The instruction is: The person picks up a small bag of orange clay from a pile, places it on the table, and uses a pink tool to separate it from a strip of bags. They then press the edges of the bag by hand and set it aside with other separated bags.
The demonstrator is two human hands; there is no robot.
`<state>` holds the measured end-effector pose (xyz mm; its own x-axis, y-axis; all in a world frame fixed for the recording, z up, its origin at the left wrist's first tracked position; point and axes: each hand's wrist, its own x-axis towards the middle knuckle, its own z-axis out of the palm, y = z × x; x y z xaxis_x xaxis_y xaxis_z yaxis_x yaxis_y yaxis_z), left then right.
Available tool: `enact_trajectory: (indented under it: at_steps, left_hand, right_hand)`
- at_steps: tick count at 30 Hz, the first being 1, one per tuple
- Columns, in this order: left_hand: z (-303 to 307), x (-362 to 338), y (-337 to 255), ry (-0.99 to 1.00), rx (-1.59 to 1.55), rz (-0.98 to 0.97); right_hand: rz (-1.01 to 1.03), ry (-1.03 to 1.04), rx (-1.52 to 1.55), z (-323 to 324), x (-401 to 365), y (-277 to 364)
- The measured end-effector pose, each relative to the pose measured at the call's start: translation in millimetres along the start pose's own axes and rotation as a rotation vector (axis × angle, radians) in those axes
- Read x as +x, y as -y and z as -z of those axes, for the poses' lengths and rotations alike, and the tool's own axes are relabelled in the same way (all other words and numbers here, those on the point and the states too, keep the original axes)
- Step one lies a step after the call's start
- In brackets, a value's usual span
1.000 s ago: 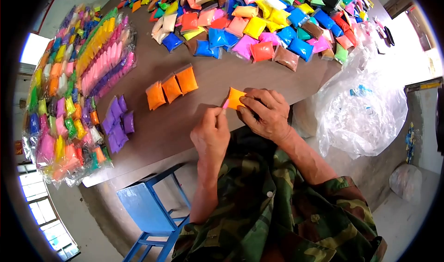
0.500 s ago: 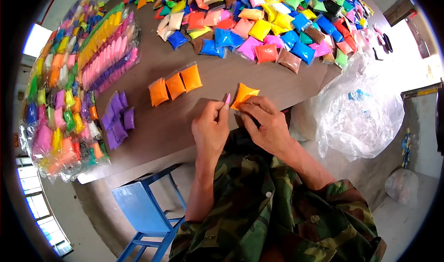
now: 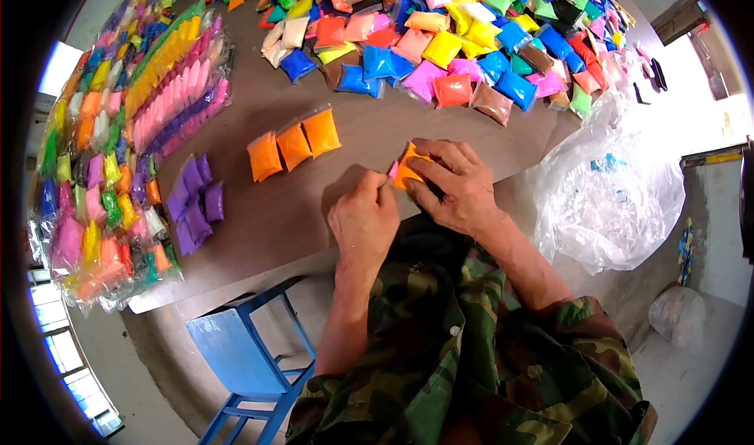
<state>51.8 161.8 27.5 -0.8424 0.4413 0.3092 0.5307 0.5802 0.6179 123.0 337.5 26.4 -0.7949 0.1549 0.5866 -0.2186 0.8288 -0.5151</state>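
Near the table's front edge, my left hand [image 3: 364, 219] is closed in a pinch on a small pink pointed piece [image 3: 393, 170], whose exact kind I cannot make out. Its tip is up against the left side of an orange packet [image 3: 408, 167]. My right hand [image 3: 462, 187] grips that packet, fingers bent over its top and right side, so part of it is hidden. Three more orange packets [image 3: 294, 146] lie in a slanted row to the left. Farther left is a cluster of several purple packets [image 3: 193, 201].
A big heap of mixed-colour packets [image 3: 452, 90] covers the table's far side. Long clear bags of packed colours [image 3: 110, 170] lie along the left. A clear plastic bag [image 3: 613, 201] hangs at the right edge, and a blue chair [image 3: 239, 347] stands below the table.
My left hand has moved right, bringing the pink piece against the orange packet. My right hand has shifted slightly up and now covers more of the packet.
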Motion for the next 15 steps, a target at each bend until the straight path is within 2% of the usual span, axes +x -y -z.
enact_trajectory:
  at_steps: [2,7,10,14,15]
  left_hand:
    - [4.9,2.4,3.9,-0.015,0.043,-0.026]
    - [13.5,1.1,-10.1,-0.068,-0.100,0.048]
    - [2.1,-8.6,-17.9,-0.066,-0.135,0.035]
    - [-1.3,-5.3,-0.9,-0.071,-0.010,0.007]
    - [5.6,-2.0,0.6,-0.015,0.025,0.073]
  right_hand:
    - [-0.026,0.005,-0.004,0.5,-0.8,1.3]
    - [-0.078,-0.023,-0.002,-4.4,-4.0,0.9]
    - [-0.041,-0.066,0.003,-8.0,-3.1,-1.5]
    - [-0.055,-0.075,0.016,-9.3,-2.7,-3.1]
    - [-0.024,-0.086,0.005,-10.0,-2.9,-4.1]
